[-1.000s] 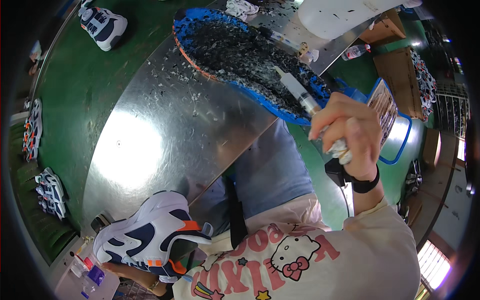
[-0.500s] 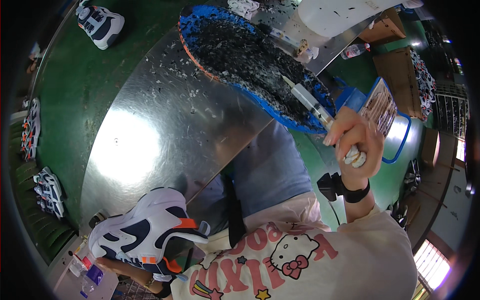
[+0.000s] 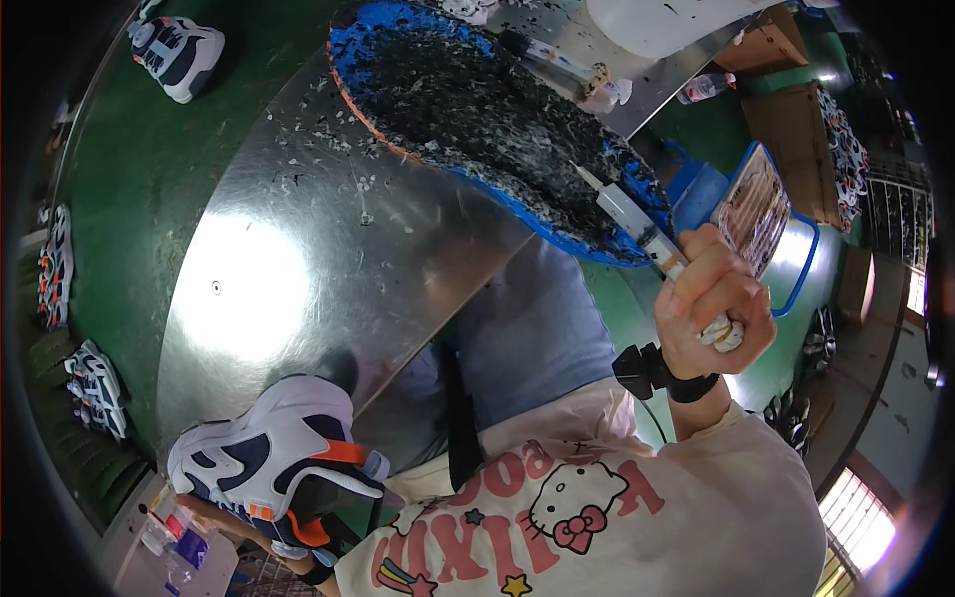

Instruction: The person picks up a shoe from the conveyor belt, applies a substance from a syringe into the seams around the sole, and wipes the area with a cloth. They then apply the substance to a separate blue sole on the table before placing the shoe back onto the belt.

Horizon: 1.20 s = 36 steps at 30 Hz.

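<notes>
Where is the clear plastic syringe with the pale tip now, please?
Right of centre in the head view, the syringe is in the fingers of the person's right hand, its tip seen against the long, black-flecked blue tray.

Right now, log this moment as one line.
left hand: holding white-navy sneaker | right hand: gripping syringe and white wad | syringe: apart from sneaker | metal table: scattered flecks

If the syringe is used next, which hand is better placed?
Right, I'd judge: the right hand grips the syringe, its tip pointing away from the fingers. The left hand, partly hidden behind the shoe, appears occupied holding it.
</notes>
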{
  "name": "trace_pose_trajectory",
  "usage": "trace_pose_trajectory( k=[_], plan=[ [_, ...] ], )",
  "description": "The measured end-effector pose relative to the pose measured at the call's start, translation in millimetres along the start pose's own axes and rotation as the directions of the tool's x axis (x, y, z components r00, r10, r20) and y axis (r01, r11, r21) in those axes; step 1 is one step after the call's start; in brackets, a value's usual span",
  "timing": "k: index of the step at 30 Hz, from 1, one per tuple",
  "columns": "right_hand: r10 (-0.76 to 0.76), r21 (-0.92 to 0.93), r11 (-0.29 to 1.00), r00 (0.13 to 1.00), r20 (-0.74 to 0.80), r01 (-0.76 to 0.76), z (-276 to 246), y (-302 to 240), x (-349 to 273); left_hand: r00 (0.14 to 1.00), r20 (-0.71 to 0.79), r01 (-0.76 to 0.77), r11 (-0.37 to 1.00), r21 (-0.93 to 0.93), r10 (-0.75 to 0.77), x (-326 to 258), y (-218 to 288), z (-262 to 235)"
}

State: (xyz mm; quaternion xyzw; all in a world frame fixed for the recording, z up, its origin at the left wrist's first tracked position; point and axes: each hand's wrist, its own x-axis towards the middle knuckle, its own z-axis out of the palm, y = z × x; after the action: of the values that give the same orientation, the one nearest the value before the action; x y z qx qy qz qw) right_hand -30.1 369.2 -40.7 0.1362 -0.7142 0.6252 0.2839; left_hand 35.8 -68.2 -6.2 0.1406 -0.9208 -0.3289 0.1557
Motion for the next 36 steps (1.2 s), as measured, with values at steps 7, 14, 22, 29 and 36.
trace_pose_trajectory(
  k=[7, 14, 22, 29, 36],
  plan=[
    [0.016, -0.031, 0.999, 0.993, 0.117, -0.013, 9.0, -2.6, 20.9, 0.996, 0.037, -0.081, 0.992, 0.098, 0.078, 16.5, -0.8, 7.1],
    [0.078, -0.013, 0.997, 0.951, 0.299, -0.077, 10.2, -5.7, 24.7, 0.988, 0.068, -0.151, 0.969, 0.195, 0.14, 56.9, -41.8, -18.7],
    [0.028, 0.016, 0.999, 0.973, 0.228, -0.033, 9.0, 1.4, 18.6, 0.972, 0.128, -0.227, 0.927, 0.297, 0.197, 21.7, 9.4, 24.7],
    [-0.006, 0.055, 0.998, 0.981, 0.195, -0.004, 6.4, 6.0, 16.4, 0.953, 0.184, -0.296, 0.874, 0.386, 0.242, 20.5, 12.5, 26.9],
    [-0.032, 0.061, 0.998, 0.944, 0.327, 0.013, -10.5, -0.2, 30.9, 0.924, 0.24, -0.378, 0.802, 0.462, 0.297, 51.7, -10.8, 9.5]
  ],
)
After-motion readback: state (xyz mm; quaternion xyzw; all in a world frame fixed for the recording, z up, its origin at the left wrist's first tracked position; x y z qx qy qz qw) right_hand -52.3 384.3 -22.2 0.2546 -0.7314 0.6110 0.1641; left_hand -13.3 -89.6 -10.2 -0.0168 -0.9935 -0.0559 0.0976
